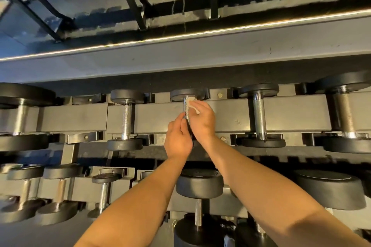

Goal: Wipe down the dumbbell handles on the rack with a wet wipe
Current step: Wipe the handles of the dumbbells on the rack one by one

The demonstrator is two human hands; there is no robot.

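Partly hidden: wipe (190,102) on handle (186,111)

Left hand (177,139) grips the handle's near part on the rack (156,114); right hand (202,121) pinches the wipe against its far end. The hands cover the handle's near plate.

White wet wipe (190,100) against knurled steel dumbbell handle (186,113) on rack (156,116)

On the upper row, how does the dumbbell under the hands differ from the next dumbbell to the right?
The held dumbbell has smaller heads than the right neighbour. The left hand grips its handle and the right hand presses the wet wipe on it; the neighbour is untouched. Its handle is mostly hidden; the neighbour's shows fully. Both lie across the rack with black heads and knurled metal handles.
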